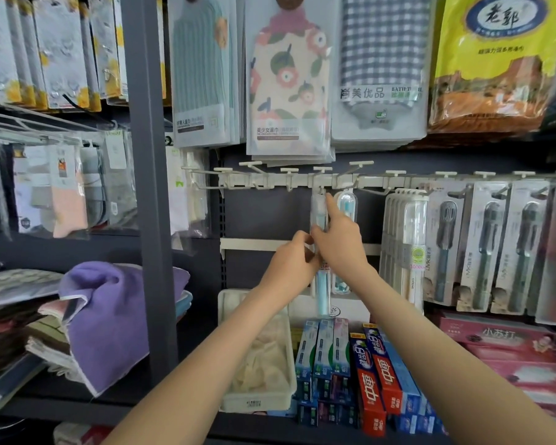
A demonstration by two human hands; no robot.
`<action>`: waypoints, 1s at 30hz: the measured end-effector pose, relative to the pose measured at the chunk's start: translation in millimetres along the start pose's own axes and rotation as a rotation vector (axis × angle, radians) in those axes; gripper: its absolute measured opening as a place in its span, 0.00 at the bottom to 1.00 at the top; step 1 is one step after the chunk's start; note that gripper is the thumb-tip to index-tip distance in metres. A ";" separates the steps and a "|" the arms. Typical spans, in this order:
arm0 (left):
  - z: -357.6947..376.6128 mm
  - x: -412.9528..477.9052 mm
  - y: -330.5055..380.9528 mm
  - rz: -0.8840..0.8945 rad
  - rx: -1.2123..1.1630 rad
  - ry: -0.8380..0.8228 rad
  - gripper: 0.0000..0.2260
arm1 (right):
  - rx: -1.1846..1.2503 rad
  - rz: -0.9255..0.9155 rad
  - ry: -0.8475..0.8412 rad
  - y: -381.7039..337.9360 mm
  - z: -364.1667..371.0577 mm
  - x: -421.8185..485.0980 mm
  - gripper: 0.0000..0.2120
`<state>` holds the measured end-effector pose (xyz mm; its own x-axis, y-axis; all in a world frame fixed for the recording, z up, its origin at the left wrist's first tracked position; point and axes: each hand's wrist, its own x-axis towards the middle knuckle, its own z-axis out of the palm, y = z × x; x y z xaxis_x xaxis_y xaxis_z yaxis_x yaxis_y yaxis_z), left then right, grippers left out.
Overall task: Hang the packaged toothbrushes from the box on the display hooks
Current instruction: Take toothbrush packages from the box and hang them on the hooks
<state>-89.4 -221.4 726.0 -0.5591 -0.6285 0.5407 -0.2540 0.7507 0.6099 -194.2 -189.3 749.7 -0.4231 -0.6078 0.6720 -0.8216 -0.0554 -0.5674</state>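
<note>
Blue packaged toothbrush [318, 209], left hand [290, 264] and right hand [338, 243] pinching, 中华 toothpaste [371, 393] below

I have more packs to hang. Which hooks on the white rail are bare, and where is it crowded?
The bare hooks lie just left of the pack that the left hand and right hand hold. One hook between the blue pack and the white packs seems bare. Rightward, grey toothbrush packs crowd every hook.
</note>
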 end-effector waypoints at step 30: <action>240.5 -308.5 -63.4 -0.535 -0.093 -0.278 0.09 | 0.055 0.063 -0.534 194.7 -16.3 -354.9 0.16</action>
<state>-90.6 -26.1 381.1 -0.5611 -0.8275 -0.0189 -0.4941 0.3165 0.8098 -210.2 28.5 408.5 -0.2057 -0.9288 0.3083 -0.7734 -0.0388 -0.6328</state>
